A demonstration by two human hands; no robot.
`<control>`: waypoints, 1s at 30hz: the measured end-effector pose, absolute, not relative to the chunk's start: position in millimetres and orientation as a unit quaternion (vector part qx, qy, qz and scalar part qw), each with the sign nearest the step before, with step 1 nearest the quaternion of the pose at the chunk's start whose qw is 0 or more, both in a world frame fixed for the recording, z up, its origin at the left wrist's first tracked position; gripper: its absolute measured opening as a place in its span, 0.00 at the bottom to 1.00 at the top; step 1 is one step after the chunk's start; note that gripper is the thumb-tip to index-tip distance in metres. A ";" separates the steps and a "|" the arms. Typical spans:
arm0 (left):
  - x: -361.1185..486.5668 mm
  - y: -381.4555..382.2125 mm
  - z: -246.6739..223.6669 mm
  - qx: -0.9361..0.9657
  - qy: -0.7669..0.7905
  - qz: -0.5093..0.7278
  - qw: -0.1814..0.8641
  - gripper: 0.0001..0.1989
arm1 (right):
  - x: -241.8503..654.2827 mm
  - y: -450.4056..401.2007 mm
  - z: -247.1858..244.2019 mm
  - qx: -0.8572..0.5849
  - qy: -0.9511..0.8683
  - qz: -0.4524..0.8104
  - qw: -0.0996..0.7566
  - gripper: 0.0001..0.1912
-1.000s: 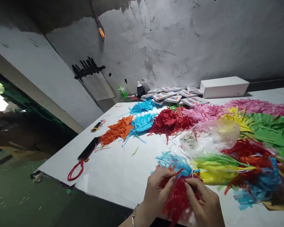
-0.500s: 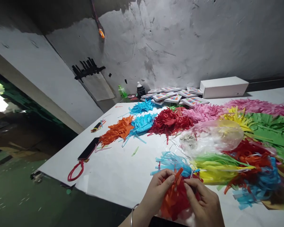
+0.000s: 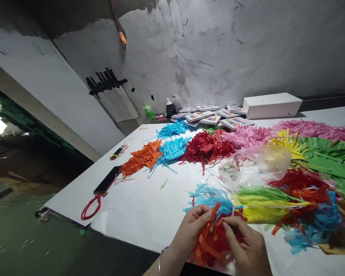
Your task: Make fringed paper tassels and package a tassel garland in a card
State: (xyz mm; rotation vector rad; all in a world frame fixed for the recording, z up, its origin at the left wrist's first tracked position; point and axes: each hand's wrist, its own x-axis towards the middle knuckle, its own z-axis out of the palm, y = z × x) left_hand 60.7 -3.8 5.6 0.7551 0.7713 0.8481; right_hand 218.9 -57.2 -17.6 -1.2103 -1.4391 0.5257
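Near the table's front edge, my left hand (image 3: 190,230) pinches an orange paper tassel (image 3: 202,245), whose strips hang below the fingers. Close on its right, my right hand (image 3: 244,239) has thumb and forefinger pressed together at the top of the red and orange strips; what lies between them is too small to make out. A red tassel (image 3: 222,245) hangs between the two hands. Just beyond the fingers lies a light blue tassel (image 3: 208,195), with yellow tassels (image 3: 258,209) to its right.
Orange (image 3: 143,159), blue and dark red (image 3: 208,147) fringe piles cross the white table (image 3: 132,211). A clear plastic bag (image 3: 255,165) lies beyond my hands. Flat packs (image 3: 201,115) and a white box (image 3: 271,106) stand by the wall. A phone (image 3: 107,180) lies left.
The orange strips below my left hand have spread out and shifted slightly left. Both hands stay in nearly the same place, with their fingers still closed.
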 end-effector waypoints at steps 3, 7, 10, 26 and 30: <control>59.5 -2.9 5.1 0.373 0.367 0.393 0.756 0.18 | 219.6 -55.8 -16.5 -0.504 -0.624 0.213 0.558 0.07; 56.8 -3.1 8.3 0.498 0.403 0.393 0.660 0.18 | 219.4 -54.4 -13.1 -0.479 -0.646 0.179 0.566 0.06; 54.8 -4.1 10.5 0.600 0.414 0.373 0.573 0.18 | 219.1 -54.1 -15.1 -0.486 -0.636 0.213 0.560 0.07; 53.4 -5.7 15.2 0.704 0.425 0.337 0.459 0.16 | 225.0 -54.4 -29.9 -0.549 -0.534 0.323 0.556 0.15; 52.1 -5.4 14.0 0.719 0.420 0.314 0.456 0.14 | 223.7 -52.2 -27.4 -0.526 -0.575 0.315 0.543 0.13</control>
